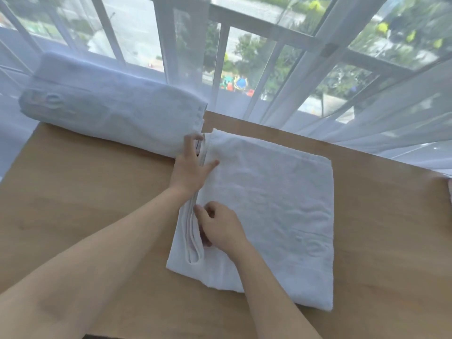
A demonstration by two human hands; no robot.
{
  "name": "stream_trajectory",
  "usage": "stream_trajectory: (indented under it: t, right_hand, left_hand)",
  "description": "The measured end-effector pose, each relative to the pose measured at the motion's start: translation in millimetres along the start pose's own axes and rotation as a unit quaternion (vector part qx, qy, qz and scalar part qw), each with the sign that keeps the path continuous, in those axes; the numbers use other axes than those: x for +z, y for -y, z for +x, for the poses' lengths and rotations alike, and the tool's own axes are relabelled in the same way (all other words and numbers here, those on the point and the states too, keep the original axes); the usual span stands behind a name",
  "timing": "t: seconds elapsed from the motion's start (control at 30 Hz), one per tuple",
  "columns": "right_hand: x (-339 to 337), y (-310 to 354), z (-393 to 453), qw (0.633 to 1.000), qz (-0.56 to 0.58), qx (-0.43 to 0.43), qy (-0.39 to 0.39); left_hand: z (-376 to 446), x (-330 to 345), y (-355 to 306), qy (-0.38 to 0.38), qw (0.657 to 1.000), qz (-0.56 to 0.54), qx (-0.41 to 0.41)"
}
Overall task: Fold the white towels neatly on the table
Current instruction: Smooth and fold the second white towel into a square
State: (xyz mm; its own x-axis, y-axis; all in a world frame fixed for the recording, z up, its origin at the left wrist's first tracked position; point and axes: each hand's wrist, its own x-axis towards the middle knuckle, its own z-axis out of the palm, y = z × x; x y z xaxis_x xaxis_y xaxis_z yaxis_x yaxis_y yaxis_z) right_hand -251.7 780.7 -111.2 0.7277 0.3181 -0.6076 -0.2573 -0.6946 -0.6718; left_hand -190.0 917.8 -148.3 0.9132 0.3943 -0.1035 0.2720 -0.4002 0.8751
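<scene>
A white towel lies folded into a rough square on the wooden table, right of centre. Its left edge shows several stacked layers. My left hand grips that layered edge near the far corner, thumb on top of the towel and fingers along its side. My right hand pinches the same edge closer to me, fingertips tucked between the layers. A stack of folded white towels sits at the back left of the table, just left of my left hand.
A sheer white curtain hangs along the table's far edge in front of a window with railings. A small pale object peeks in at the right edge. Bare wood shows at the left and front of the table.
</scene>
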Motion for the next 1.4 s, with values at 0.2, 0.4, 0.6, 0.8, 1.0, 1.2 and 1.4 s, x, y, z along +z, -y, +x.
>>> stream_trajectory:
  t: [0.2, 0.4, 0.6, 0.8, 1.0, 1.2, 1.4]
  right_hand:
    - [-12.7, -34.2, -15.4, 0.995, 0.041, -0.048, -0.082]
    - [-2.8, -53.3, -30.2, 0.985, -0.026, -0.073, -0.151]
    - [-3.7, -56.8, -37.3, 0.982, -0.016, -0.073, -0.171]
    - [-19.2, -81.6, -51.3, 0.902, -0.257, -0.111, -0.329]
    - [-20.9, -123.8, -62.7, 0.913, -0.286, -0.019, -0.290]
    - [-31.1, -129.3, -64.3, 0.916, -0.287, -0.041, -0.278]
    - [-54.5, -140.5, -60.2, 0.902, -0.326, -0.013, -0.284]
  left_hand:
    - [-5.5, -2.7, -4.0, 0.019, 0.996, 0.085, -0.013]
    - [-18.1, -11.6, -4.4, 0.031, 0.984, 0.173, -0.020]
    - [-19.2, -10.3, -11.4, 0.041, 0.988, 0.141, -0.036]
    - [-23.0, -13.6, -4.2, 0.005, 0.995, 0.064, -0.080]
    - [-7.8, -3.7, -15.4, 0.044, 0.987, 0.087, -0.125]
    - [6.4, 0.2, -23.0, -0.019, 0.996, 0.079, -0.041]
    - [-33.4, -3.1, 8.1, -0.013, 0.993, 0.022, -0.113]
